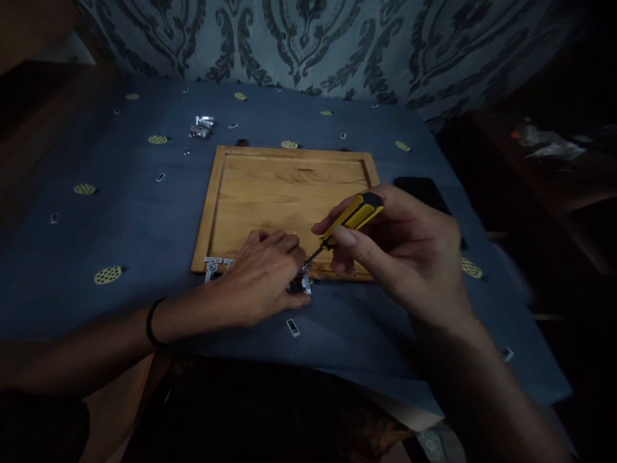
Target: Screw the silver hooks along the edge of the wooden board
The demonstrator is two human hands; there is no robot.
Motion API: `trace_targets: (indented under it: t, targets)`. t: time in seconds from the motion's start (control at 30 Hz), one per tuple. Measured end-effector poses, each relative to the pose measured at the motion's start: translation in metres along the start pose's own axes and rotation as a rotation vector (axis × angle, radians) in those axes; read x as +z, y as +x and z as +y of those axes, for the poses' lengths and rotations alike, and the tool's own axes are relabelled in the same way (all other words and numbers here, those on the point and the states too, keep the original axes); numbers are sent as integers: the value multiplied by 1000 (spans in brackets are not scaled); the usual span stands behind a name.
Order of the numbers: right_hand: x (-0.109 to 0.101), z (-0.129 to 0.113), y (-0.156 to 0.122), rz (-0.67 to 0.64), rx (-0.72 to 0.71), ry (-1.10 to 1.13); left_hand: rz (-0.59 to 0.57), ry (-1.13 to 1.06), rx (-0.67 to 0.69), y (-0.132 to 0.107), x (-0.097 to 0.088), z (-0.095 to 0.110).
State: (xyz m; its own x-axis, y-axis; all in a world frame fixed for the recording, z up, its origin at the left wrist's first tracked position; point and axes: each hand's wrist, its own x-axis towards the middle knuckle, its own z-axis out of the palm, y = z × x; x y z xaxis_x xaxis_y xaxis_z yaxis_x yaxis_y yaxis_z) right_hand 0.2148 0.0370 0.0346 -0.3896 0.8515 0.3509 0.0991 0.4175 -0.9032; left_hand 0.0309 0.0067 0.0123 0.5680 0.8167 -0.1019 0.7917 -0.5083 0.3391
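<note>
Head view: right hand grips a screwdriver, left hand holds a hinge at the wooden panel, apparently for screwing, which calls for steady pressure.

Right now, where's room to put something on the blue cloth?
Between the left forearm, wooden board and loose metal pieces, the blue cloth lies bare. Crowded: board's near edge, with left hand, right hand, screwdriver, hinges.

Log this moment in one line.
Right hand: holds yellow-and-black screwdriver, tip at silver metal hinge; Left hand: against that hinge; Hinge: near edge of framed brown wooden panel; Surface: blue pineapple-print cloth
</note>
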Motion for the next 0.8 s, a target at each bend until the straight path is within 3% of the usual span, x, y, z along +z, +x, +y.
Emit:
trace_targets:
  t: [0.07, 0.2, 0.27, 0.8]
  targets:
    - [2, 4, -1, 40, -17, 9, -8, -7, -10, 0, 0, 0]
    - [6, 15, -6, 289, -135, 72, 9, -11, -10, 0, 2, -1]
    - [6, 20, -9, 348, -156, 94, 33, -7, 5, -1, 3, -2]
    - [3, 31, -13, 338, -121, 99, 37, -5, 18, -1, 4, -3]
